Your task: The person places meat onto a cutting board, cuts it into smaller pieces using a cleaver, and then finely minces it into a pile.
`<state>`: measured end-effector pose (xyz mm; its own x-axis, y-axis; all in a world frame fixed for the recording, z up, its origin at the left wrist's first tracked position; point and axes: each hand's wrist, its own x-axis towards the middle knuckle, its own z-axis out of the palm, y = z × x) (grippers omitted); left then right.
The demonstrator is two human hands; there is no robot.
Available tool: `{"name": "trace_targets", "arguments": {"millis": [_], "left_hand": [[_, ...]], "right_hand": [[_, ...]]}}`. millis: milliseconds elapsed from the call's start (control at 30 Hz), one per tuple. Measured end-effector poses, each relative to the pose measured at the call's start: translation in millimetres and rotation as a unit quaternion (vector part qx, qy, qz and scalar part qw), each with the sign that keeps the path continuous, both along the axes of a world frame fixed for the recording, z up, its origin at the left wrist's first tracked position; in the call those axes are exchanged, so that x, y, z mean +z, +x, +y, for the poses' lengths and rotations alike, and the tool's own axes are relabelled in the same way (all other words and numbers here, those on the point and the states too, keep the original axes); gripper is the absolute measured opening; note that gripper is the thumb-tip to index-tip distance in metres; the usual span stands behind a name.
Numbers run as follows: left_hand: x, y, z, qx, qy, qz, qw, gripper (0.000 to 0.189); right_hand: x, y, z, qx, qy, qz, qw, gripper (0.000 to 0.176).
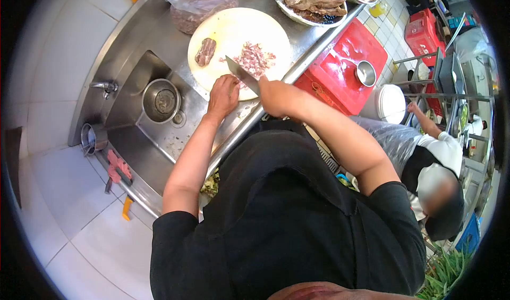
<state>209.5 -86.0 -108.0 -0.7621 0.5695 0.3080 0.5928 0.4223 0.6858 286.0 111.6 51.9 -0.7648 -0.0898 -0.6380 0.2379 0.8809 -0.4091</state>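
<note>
A wide-bladed knife [240,73] is held by my right hand [275,96], its blade angled across the near part of a round, pale cutting board [212,28]. Just left of the blade, my left hand [224,94] rests at the board's near edge with its fingers curled down; what lies under them is hidden. Beyond the knife is a pile of chopped meat [256,59], cut into small pieces. One larger uncut piece of meat [205,52] lies on the board's left side.
Left of the board is a steel sink [154,66] with a metal pot [161,100] in it. A plastic bag of ground meat [204,5] and a metal bowl of meat strips [313,5] stand behind. Red crates [345,61] are at right, with a person [425,151] nearby.
</note>
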Motion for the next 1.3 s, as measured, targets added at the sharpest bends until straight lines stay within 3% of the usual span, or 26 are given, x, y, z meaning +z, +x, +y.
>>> {"name": "trace_targets", "arguments": {"millis": [133, 233, 333, 400, 433, 467, 567, 700, 833, 933, 1000, 1033, 1067, 1133, 1300], "left_hand": [[-3.5, 5.2, 1.7, 0.012, -0.017, -0.013, 1.000, 0.018], [-6.3, 3.3, 1.9, 0.009, -0.034, 0.012, 0.999, 0.016], [-4.9, -1.4, 1.7, 0.001, -0.017, 0.007, 1.000, 0.017], [0.6, -1.1, 0.8, 0.023, 0.027, -0.033, 0.999, 0.015], [0.4, -1.8, 0.8, 0.021, 0.026, -0.033, 0.999, 0.015], [-1.1, -2.9, 1.4, 0.026, 0.008, -0.022, 0.999, 0.015], [-2.2, -2.4, 4.5, 0.039, -0.011, -0.020, 0.999, 0.015], [-4.7, -0.4, 6.6, 0.046, 0.004, -0.028, 0.999, 0.016], [4.9, -0.2, 4.3, 0.031, -0.025, -0.026, 0.999, 0.016], [9.7, -7.5, -1.7, 0.015, 0.001, -0.084, 0.996, 0.013], [1.2, -10.5, -6.7, 0.029, 0.014, -0.053, 0.998, 0.014], [0.0, -12.3, -6.6, 0.028, 0.014, -0.052, 0.998, 0.014], [-1.6, -14.2, -5.9, 0.025, -0.008, -0.049, 0.998, 0.015], [-3.1, -15.6, -4.8, 0.030, -0.027, -0.051, 0.998, 0.017], [0.6, -15.4, -3.0, 0.012, -0.042, -0.032, 0.999, 0.016]], "right_hand": [[-37.1, 42.8, -7.5, -0.034, 0.005, 0.099, 0.995, 0.024], [-48.3, 34.4, -6.6, -0.063, 0.032, 0.084, 0.994, 0.026], [-35.2, 5.5, 1.7, -0.041, 0.025, 0.146, 0.988, 0.030], [16.8, -15.4, -3.1, 0.008, 0.023, 0.025, 0.999, 0.034], [38.4, -18.4, -8.3, -0.038, 0.008, -0.067, 0.997, 0.037], [34.5, -13.1, -8.4, -0.038, 0.009, -0.068, 0.997, 0.037], [-11.2, 20.5, -7.3, -0.011, 0.026, 0.083, 0.996, 0.028], [-49.9, 46.4, -12.2, -0.053, 0.013, 0.114, 0.992, 0.021], [-63.1, 32.7, -4.5, -0.062, 0.017, 0.130, 0.989, 0.022], [-48.8, 2.0, 3.2, -0.016, 0.007, 0.215, 0.976, 0.023], [37.8, -18.2, -9.5, -0.076, -0.029, -0.060, 0.995, 0.024], [62.4, -14.0, -14.2, -0.078, -0.022, -0.093, 0.992, 0.026], [43.3, -4.3, -13.8, -0.077, -0.021, -0.094, 0.992, 0.026], [-14.0, 20.0, -7.3, -0.018, 0.019, 0.082, 0.996, 0.029], [-58.1, 47.4, -15.1, -0.052, 0.029, 0.106, 0.993, 0.024]]}}
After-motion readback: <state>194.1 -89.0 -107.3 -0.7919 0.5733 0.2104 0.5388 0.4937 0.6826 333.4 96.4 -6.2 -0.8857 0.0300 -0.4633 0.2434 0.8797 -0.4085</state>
